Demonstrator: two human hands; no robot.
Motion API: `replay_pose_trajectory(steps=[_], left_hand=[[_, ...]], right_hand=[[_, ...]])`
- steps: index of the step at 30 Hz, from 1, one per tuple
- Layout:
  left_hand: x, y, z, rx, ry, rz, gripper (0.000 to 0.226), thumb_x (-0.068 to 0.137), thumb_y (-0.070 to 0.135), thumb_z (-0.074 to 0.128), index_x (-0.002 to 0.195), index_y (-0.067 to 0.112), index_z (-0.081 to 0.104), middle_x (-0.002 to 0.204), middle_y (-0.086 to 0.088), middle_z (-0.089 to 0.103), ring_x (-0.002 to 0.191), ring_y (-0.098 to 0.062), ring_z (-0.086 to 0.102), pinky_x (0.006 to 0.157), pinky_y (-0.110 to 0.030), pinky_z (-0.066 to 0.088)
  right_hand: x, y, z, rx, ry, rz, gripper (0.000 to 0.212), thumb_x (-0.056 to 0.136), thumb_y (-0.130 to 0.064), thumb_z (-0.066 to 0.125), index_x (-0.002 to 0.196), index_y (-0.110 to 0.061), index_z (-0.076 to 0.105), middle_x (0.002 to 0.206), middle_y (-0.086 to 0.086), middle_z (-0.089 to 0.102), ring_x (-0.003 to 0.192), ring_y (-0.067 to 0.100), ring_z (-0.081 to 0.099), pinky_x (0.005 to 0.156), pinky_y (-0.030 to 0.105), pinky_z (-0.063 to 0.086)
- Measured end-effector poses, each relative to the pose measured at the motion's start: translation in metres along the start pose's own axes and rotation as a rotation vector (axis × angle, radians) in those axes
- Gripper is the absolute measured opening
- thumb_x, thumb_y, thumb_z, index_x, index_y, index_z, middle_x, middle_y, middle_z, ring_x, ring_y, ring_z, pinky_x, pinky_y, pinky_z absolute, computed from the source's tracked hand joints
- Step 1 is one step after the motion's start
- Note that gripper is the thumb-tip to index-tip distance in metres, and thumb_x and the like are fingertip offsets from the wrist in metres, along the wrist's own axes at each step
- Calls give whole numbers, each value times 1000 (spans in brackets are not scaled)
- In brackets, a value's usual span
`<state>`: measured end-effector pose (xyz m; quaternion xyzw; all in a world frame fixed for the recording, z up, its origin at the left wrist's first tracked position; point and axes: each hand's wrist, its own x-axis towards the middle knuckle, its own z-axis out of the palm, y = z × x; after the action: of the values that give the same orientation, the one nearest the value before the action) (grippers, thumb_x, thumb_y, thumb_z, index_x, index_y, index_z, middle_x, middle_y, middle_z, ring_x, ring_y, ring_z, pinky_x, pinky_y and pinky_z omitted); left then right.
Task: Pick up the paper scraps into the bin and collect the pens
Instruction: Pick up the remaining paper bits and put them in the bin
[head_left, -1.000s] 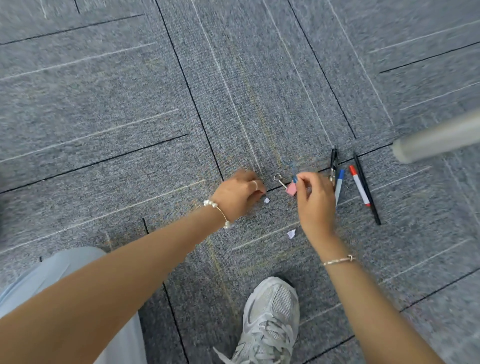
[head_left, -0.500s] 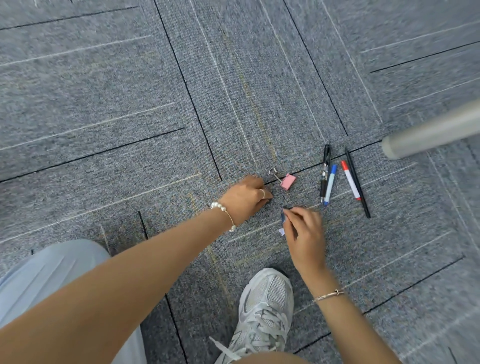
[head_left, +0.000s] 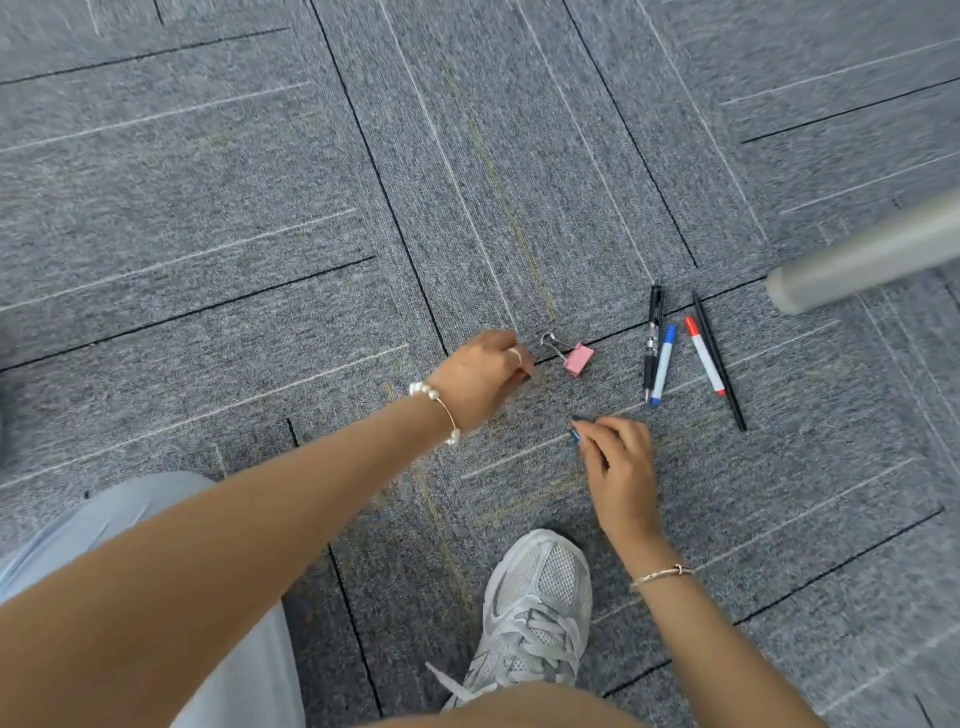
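Observation:
Several pens lie side by side on the grey carpet at the right: a black click pen (head_left: 653, 338), a white marker with a blue cap (head_left: 663, 365), a white marker with a red cap (head_left: 704, 356) and a thin black pen (head_left: 720, 365). My left hand (head_left: 483, 382) is curled with its fingertips down on the carpet just left of a pink binder clip (head_left: 578, 359). My right hand (head_left: 618, 457) sits below the clip, fingers pinched together at the tips. No loose paper scrap shows on the floor; whatever the fingers pinch is hidden. No bin is in view.
A grey metal leg (head_left: 857, 262) slants in from the right edge just above the pens. My white sneaker (head_left: 540, 597) stands below the right hand, and my light-blue trouser leg (head_left: 130, 530) fills the lower left.
My right hand dropped from the binder clip to a white scrap below it and pinched it; that scrap is gone from the carpet. The small scrap by my left hand is also covered.

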<state>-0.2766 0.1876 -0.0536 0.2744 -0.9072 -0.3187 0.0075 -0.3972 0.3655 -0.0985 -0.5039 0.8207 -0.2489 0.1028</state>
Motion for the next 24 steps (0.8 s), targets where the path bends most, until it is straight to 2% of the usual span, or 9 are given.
replay_pose_trajectory(steps=[5,11,17,19,22,24], left_hand=[[-6,-12,-27,56,0,-32,24,92,23,46,110,13,58,101,0,55,95,-14,50,91,-26,44],[-18,-26,-31,96,-12,-68,23,91,24,46,107,13,58,98,0,54,93,-14,49,89,-29,46],[-28,-29,-23,86,-31,-112,22,91,25,47,108,17,58,99,3,54,94,-12,49,90,-25,44],[-32,-29,-15,73,-61,-148,23,90,26,48,107,16,59,99,3,54,92,-13,53,88,-25,47],[-39,-30,-5,53,-96,-186,24,90,26,48,107,13,60,99,2,54,87,-13,55,84,-26,49],[-44,-30,-4,40,-80,-184,22,91,24,48,107,14,59,99,1,55,86,-14,55,84,-26,49]], right_hand=[[0,3,2,1,19,28,22,79,-13,59,96,-2,66,91,11,60,86,24,53,70,25,47],[2,-2,1,-35,62,2,17,78,-7,65,94,-1,66,87,11,62,81,25,55,64,32,51],[-5,-12,7,-87,76,-44,23,76,-9,68,98,-1,68,94,12,63,88,22,51,72,24,45],[-10,-8,7,-97,45,-51,27,74,-4,69,101,-1,67,98,12,63,92,19,47,77,25,44],[-4,-4,4,-79,6,-45,27,75,1,67,102,-3,66,97,12,62,91,24,52,76,30,50],[2,-6,2,-84,4,-52,23,78,-2,64,100,-1,66,94,12,62,89,24,54,76,28,49]])
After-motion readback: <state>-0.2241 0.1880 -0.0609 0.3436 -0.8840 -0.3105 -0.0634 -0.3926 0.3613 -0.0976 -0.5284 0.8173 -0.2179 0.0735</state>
